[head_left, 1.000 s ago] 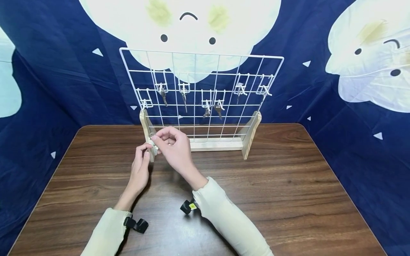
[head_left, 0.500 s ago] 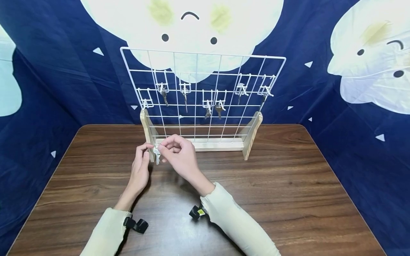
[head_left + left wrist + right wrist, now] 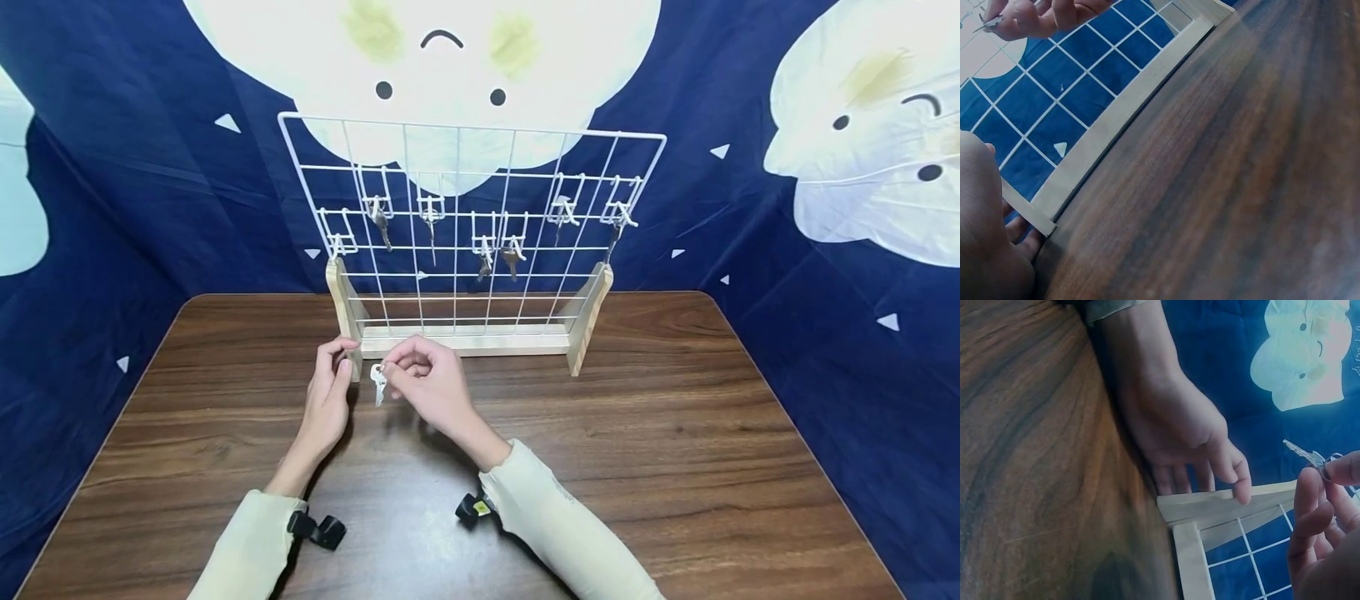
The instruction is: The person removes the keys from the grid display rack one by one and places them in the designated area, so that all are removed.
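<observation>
With fingers of the right hand [image 3: 435, 387] clamped on the key [image 3: 379, 385], best steady the rack [image 3: 502, 343] with the loose-fingered left hand [image 3: 327, 396]

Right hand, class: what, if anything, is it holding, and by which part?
The right hand pinches a metal key by the small ring at its head.

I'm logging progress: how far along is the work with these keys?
Several keys already hang on the rack, so most of the hanging looks done. The right hand pinches another key. Probably left to fill: the leftmost hook, where no key shows.
</observation>
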### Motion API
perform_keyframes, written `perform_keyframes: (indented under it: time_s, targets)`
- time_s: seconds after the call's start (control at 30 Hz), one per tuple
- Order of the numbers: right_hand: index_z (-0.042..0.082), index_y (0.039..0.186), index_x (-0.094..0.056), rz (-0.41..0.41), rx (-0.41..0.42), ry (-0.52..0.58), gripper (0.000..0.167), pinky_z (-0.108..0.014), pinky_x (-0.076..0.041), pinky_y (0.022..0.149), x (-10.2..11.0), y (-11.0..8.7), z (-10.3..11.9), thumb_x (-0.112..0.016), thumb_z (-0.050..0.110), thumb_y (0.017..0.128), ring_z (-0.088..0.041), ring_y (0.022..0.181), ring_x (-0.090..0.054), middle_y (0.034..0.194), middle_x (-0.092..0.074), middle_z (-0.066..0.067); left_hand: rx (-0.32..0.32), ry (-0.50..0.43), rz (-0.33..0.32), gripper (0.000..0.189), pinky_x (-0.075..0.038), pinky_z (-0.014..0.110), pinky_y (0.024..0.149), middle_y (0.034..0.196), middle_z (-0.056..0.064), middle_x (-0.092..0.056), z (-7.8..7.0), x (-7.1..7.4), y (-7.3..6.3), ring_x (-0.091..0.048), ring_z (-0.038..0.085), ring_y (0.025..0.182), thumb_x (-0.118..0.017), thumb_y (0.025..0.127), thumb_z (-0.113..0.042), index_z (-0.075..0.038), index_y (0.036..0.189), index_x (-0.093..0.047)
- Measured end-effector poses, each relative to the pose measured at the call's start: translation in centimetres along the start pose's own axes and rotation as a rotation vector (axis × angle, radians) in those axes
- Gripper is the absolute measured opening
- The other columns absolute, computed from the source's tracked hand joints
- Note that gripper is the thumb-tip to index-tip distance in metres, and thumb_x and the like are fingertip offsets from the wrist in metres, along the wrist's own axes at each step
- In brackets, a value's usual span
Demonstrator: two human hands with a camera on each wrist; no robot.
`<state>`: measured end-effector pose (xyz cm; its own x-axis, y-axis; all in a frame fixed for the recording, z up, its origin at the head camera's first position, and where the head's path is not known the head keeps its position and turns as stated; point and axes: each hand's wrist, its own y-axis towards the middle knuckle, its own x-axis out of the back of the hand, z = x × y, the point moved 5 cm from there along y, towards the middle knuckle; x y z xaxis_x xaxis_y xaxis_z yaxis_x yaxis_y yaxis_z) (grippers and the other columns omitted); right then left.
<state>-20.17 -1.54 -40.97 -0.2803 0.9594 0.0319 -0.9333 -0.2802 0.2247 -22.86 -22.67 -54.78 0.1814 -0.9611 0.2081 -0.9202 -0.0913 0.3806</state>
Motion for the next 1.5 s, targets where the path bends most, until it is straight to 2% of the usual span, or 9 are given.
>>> perform_keyframes:
  time_s: [0.13,0.23,0.33,0.4,0.47,0.67,0.9,1.3,1.5]
  targets:
    - [-0.008,0.101,-0.074,0.022,-0.006,-0.007,0.005,-0.065,-0.062,0.065,-0.2,-0.2,-0.5,-0.075,-0.007,0.096,-0.012,0.059,-0.066,0.084,-0.076,-0.011,0.014,-0.008,-0.002,0.035,-0.038,0.017,0.12,0.159,0.001,-0.057,0.2,0.1,-0.2,-0.053,0.009,0.148,-0.047,0.12,-0.026,-0.009,0.149,-0.054]
    - [-0.008,0.1,-0.075,0.021,-0.018,-0.008,0.005,-0.045,-0.064,0.056,-0.1,-0.3,-1.0,-0.075,-0.007,0.096,-0.024,0.059,-0.068,0.083,-0.076,-0.012,0.015,-0.013,-0.004,0.034,-0.038,0.018,0.12,0.159,0.001,-0.057,0.2,0.1,-0.3,-0.054,0.01,0.148,-0.048,0.12,-0.025,-0.009,0.149,-0.055]
    - [-0.008,0.1,-0.075,0.024,-0.045,-0.015,0.004,-0.023,-0.054,0.05,0.0,-0.4,-1.6,-0.075,-0.008,0.096,-0.04,0.062,-0.068,0.083,-0.077,-0.012,0.009,-0.009,0.0,0.033,-0.038,0.018,0.121,0.159,0.003,-0.057,0.2,0.1,-0.3,-0.053,0.011,0.149,-0.048,0.12,-0.024,-0.009,0.148,-0.055]
    - [-0.008,0.1,-0.075,0.034,-0.059,-0.024,0.004,-0.018,-0.05,0.049,0.0,-0.5,-2.0,-0.075,-0.008,0.096,-0.042,0.062,-0.068,0.082,-0.077,-0.011,0.007,-0.005,0.002,0.032,-0.038,0.017,0.121,0.159,0.003,-0.057,0.2,0.0,-0.2,-0.053,0.01,0.148,-0.048,0.12,-0.022,-0.009,0.148,-0.055]
    - [-0.005,0.099,-0.076,0.044,-0.07,-0.038,0.004,-0.018,-0.051,0.05,-0.1,-0.5,-2.3,-0.075,-0.008,0.096,-0.037,0.061,-0.068,0.082,-0.077,-0.01,-0.002,-0.013,0.002,0.031,-0.037,0.018,0.122,0.158,0.003,-0.057,0.1,-0.1,0.0,-0.052,0.01,0.149,-0.048,0.119,-0.02,-0.009,0.148,-0.055]
    - [0.003,0.095,-0.076,0.078,-0.09,-0.092,0.008,-0.026,-0.056,0.049,-0.5,-0.4,-3.5,-0.076,-0.005,0.096,-0.01,0.056,-0.065,0.078,-0.075,-0.001,-0.034,-0.063,-0.009,0.03,-0.037,0.019,0.121,0.157,0.006,-0.058,-0.8,0.0,0.1,-0.053,0.011,0.146,-0.049,0.118,-0.016,-0.01,0.146,-0.057]
    - [0.001,0.098,-0.076,0.139,-0.145,-0.134,0.002,-0.025,-0.049,0.041,-1.2,-0.8,-5.0,-0.075,-0.001,0.097,-0.009,0.055,-0.065,0.078,-0.074,0.005,-0.005,-0.013,0.001,0.032,-0.036,0.018,0.122,0.159,0.004,-0.057,-0.3,0.1,0.1,-0.052,0.01,0.148,-0.047,0.119,-0.018,-0.01,0.148,-0.055]
    - [0.0,0.096,-0.077,0.19,-0.187,-0.14,0.005,-0.017,-0.051,0.049,-1.4,-1.3,-7.0,-0.073,-0.002,0.094,-0.008,0.051,-0.062,0.072,-0.071,0.008,-0.001,-0.037,0.007,0.033,-0.037,0.018,0.121,0.159,0.003,-0.057,0.0,0.0,0.0,-0.052,0.012,0.149,-0.047,0.12,-0.021,-0.01,0.15,-0.055]
    - [0.007,0.091,-0.076,0.186,-0.181,-0.182,0.01,-0.018,-0.05,0.047,-1.4,-1.5,-7.5,-0.075,-0.002,0.095,-0.006,0.048,-0.06,0.071,-0.071,0.008,-0.016,-0.033,0.002,0.033,-0.038,0.018,0.12,0.158,0.005,-0.058,0.1,0.0,0.1,-0.053,0.012,0.148,-0.047,0.12,-0.02,-0.008,0.149,-0.055]
